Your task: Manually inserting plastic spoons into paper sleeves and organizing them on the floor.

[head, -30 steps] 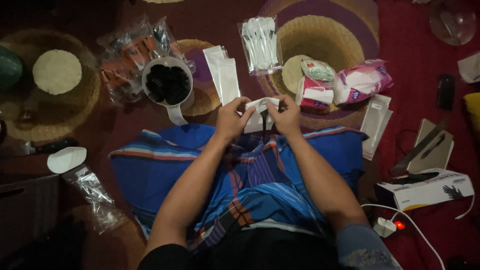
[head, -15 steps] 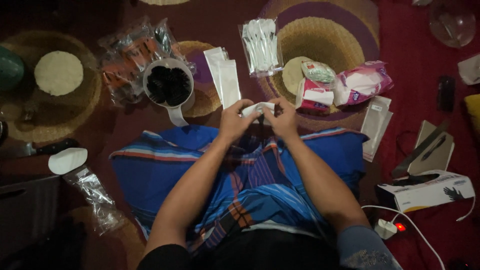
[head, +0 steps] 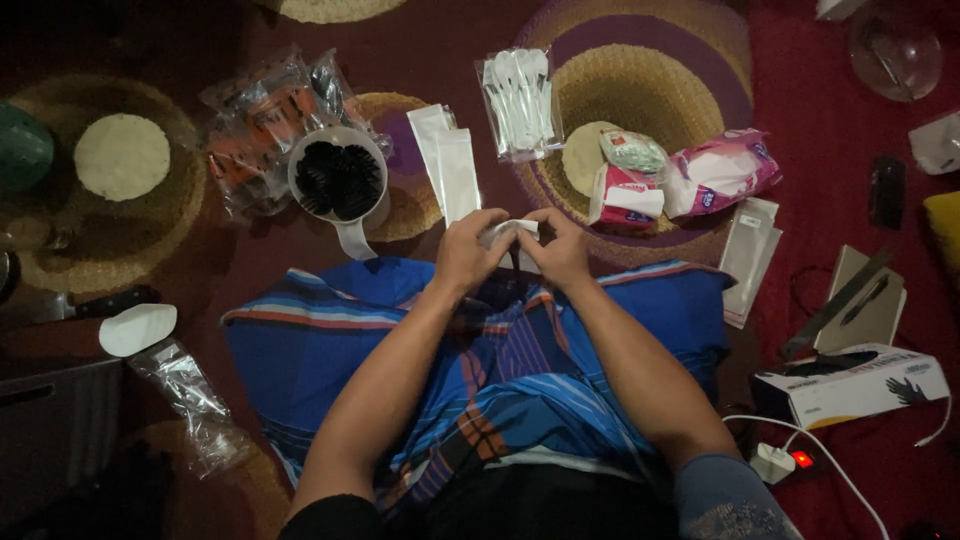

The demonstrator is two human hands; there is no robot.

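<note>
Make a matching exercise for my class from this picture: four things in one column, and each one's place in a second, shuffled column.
Things:
1. small white packet
2. white cup of black pieces
3. glove box
4. clear bag of white spoons

Places:
A. on the red mat at the right
B. on the round woven mat at the top
C. between the left hand and right hand
D. left of the hands, beside orange packets

Pairs: 1-C, 2-D, 3-A, 4-B
</note>
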